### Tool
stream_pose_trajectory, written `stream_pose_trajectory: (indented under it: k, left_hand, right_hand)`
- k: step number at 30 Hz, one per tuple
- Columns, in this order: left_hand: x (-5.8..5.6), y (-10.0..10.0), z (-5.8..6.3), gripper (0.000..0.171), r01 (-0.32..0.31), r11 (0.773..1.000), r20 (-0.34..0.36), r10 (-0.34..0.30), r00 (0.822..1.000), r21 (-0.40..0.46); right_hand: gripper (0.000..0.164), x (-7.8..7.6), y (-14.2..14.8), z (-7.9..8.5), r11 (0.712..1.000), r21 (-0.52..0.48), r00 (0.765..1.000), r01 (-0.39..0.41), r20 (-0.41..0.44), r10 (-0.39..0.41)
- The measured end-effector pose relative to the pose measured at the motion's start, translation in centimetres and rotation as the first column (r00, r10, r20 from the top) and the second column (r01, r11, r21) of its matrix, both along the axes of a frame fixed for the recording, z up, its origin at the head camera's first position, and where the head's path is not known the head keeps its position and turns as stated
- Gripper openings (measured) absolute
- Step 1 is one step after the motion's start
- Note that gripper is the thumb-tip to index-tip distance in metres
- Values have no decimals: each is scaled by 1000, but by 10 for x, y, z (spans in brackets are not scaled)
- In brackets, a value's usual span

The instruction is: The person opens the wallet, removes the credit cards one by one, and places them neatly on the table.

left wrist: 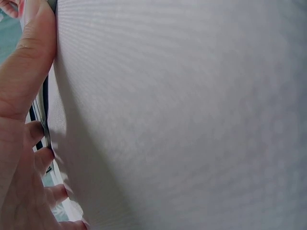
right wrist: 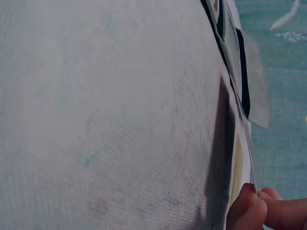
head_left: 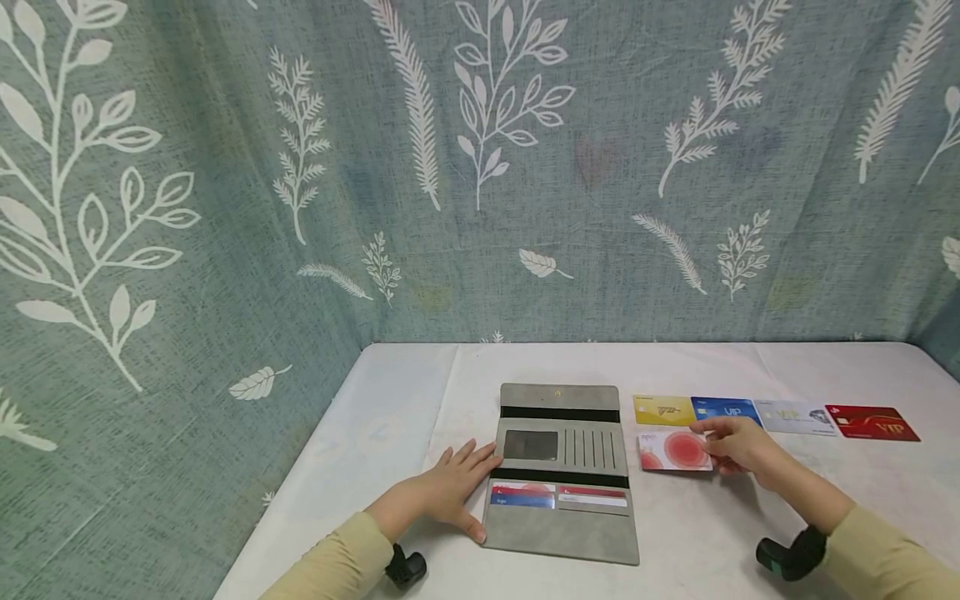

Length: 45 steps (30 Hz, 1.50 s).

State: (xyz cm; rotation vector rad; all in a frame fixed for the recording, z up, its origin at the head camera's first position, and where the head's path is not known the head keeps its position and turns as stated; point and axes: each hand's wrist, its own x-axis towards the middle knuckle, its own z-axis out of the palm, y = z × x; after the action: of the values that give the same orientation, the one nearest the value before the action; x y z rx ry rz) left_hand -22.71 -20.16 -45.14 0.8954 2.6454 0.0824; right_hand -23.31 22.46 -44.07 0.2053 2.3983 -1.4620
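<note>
A grey wallet (head_left: 558,533) lies unfolded on the white table, with several cards tucked in the slots of its lower panel, among them a blue and white card (head_left: 522,497). My left hand (head_left: 450,487) rests at the wallet's left edge, fingers spread and straight. To the right of the wallet, my right hand (head_left: 738,447) pinches a white card with red circles (head_left: 675,451) by its right end. In the right wrist view that card (right wrist: 251,153) appears edge-on between thumb and fingers, raised off the cloth.
Behind the held card lies a row: a gold card (head_left: 660,409), a blue VIP card (head_left: 723,408), a silver VIP card (head_left: 795,417) and a red VIP card (head_left: 872,423). A leaf-patterned curtain (head_left: 510,275) hangs along the table's back and left.
</note>
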Motion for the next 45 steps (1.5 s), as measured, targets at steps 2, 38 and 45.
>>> stream_pose_trajectory:
  k: [2,38,45]
  left_hand:
    - [0,0,0,109,3,1000,-2,-3,1000,1]
    - [0,0,1,109,-4,1000,7,4,1000,7]
    - [-1,0,-1,109,-2,1000,6,2,1000,1]
  right_hand:
    - [32,-2,1,-1,1000,4,1000,9,1,-9]
    - [37,-7,-18,-8,888,455,975,-63,-162,153]
    - [41,-8,-21,-1,863,491,974,-116,-113,196]
